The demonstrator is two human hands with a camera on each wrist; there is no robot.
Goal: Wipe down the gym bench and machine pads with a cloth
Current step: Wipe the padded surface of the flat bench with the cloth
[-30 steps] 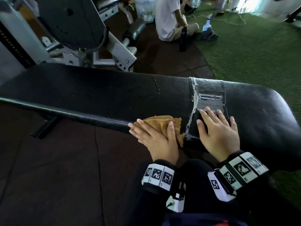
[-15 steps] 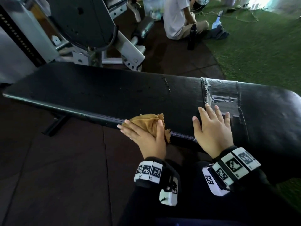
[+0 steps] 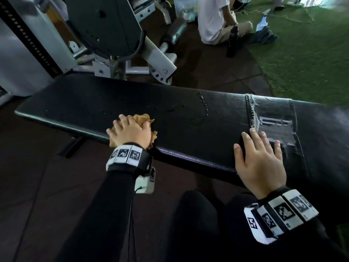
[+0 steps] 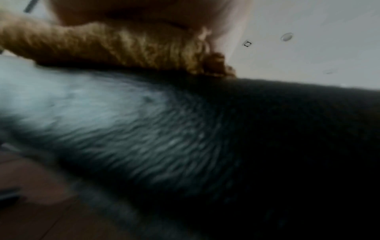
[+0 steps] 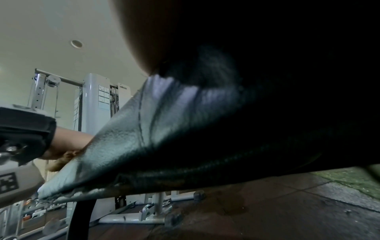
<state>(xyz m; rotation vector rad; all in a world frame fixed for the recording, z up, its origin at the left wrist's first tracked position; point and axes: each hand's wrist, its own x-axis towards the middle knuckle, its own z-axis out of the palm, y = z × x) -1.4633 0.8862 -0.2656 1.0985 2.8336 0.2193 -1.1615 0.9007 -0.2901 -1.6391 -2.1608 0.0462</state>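
A long black padded gym bench (image 3: 179, 114) runs across the head view, with a grey taped patch (image 3: 273, 118) near its right end. My left hand (image 3: 128, 129) lies flat with straight fingers on a crumpled tan cloth (image 3: 142, 119), pressing it onto the pad near the front edge. The left wrist view shows that cloth (image 4: 115, 47) bunched under the palm on the textured bench pad (image 4: 156, 138). My right hand (image 3: 258, 154) rests flat on the bench at the edge of the taped patch, holding nothing. Water droplets (image 3: 203, 103) dot the pad's middle.
A white-framed gym machine (image 3: 117, 40) stands just behind the bench at the left. A seated person in a white shirt (image 3: 213, 19) is on the floor beyond, beside a dark bottle (image 3: 232, 43). Green turf (image 3: 306, 57) lies at the right, dark rubber floor (image 3: 37, 195) in front.
My left hand has slid the cloth leftward along the bench's front edge, away from the taped patch, and farther onto the pad. The right hand stays by the tape.
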